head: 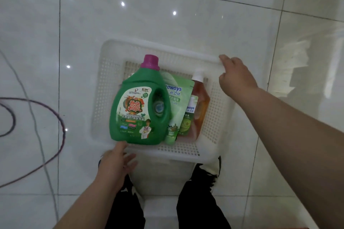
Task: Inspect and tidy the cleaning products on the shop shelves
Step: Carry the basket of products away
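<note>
Basket: a white perforated plastic basket (109,87), rectangular with a broad smooth rim, sits over a glossy white tiled floor (186,15); whether it rests on the floor or is lifted clear of it cannot be told.
Green jug: a large green plastic detergent jug (139,106) with a magenta screw cap (150,62) and a built-in handle lies on its back inside the basket, cap pointing away from the person, printed label facing up. It fills the left half of the basket and its base reaches the near rim.
Pouches: a pale green refill pouch (176,91) with blue lettering lies just right of the jug, partly tucked beneath it; a smaller green and white pouch (188,117) overlaps its lower right part.
Amber bottle: a clear bottle of amber liquid (202,102) with a white cap (198,74) lies at the right of the group, partly covered by the pouches, cap also pointing away.
Left hand: the left hand (116,163) is at the near rim of the basket, below the base of the jug, thumb on top of the rim and fingers spread underneath, gripping the rim loosely.
Right hand: the right hand (236,76) is at the far right corner of the basket, fingers curled over the rim in a grasp.
Person: bare forearms reach in from the bottom and right edges; black trousers (201,201) show below the basket.
Floor: a thin purple cable (55,115) and a grey cable (33,113) loop across the tiles at the left, well apart from the basket.
</note>
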Tool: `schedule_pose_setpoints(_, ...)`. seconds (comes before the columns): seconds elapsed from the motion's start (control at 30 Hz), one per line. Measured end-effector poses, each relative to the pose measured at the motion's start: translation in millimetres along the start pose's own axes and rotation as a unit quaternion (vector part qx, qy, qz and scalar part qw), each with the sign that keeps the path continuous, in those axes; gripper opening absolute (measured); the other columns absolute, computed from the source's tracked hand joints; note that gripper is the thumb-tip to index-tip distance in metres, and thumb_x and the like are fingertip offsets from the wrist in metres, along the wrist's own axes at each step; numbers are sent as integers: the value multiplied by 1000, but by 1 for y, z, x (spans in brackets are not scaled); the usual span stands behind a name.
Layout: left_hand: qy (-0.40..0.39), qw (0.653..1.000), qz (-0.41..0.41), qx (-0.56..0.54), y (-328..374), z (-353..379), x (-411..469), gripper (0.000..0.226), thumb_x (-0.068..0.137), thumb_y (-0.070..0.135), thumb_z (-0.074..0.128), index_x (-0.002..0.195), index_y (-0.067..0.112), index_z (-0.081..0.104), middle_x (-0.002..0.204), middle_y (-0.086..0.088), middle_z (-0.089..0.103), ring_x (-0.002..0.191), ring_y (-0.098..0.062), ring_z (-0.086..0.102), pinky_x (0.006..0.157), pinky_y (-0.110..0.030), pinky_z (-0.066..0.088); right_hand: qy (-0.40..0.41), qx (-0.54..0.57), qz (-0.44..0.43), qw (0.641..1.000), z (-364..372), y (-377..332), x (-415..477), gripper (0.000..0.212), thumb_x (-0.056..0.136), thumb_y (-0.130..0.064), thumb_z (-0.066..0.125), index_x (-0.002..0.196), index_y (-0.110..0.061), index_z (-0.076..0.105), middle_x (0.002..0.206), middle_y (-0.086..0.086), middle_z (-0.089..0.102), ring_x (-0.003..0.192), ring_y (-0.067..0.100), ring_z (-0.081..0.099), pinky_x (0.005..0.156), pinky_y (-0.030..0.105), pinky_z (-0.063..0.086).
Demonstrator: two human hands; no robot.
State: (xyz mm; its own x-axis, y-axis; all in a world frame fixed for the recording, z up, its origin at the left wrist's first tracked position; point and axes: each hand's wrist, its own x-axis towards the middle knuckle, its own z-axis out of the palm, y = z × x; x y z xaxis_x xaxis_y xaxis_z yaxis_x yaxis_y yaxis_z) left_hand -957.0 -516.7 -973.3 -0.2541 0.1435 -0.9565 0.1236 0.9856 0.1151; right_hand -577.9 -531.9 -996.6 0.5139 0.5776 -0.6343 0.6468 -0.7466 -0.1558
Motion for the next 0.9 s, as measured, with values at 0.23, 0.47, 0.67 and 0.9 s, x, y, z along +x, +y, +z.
schedule_pose_setpoints(0.23,-13,967,187,175,116,30,26,98,60,57,63,148,21,42,138,-6,57,114,-27,62,92,-48,57,-41,124,188,974,71,71,-129,56,103,-14,36,157,-26,30,126,20,57,100,35,59,88,42,52)
schedule_pose_setpoints(0.47,-38,958,71,274,26,4,11,83,77,63,60,151,38,34,143,-4,47,122,-35,54,96,-53,53,-134,324,310,884,118,48,-198,84,96,-11,53,161,-39,7,122,5,52,85,23,63,79,45,60)
schedule_pose_setpoints(0.67,-59,985,-29,161,-44,-21,3,53,93,42,58,142,47,40,136,-1,55,109,-41,64,88,-54,57,-127,405,348,836,119,37,-200,84,92,-14,59,159,-41,16,120,1,53,93,24,63,83,47,63)
schedule_pose_setpoints(0.9,-66,985,36,153,1,6,7,47,99,24,55,144,26,41,128,-7,57,101,-32,62,76,-46,57,-165,411,330,833,83,17,-178,84,93,-17,57,162,-35,11,125,-1,52,104,27,62,91,42,59)
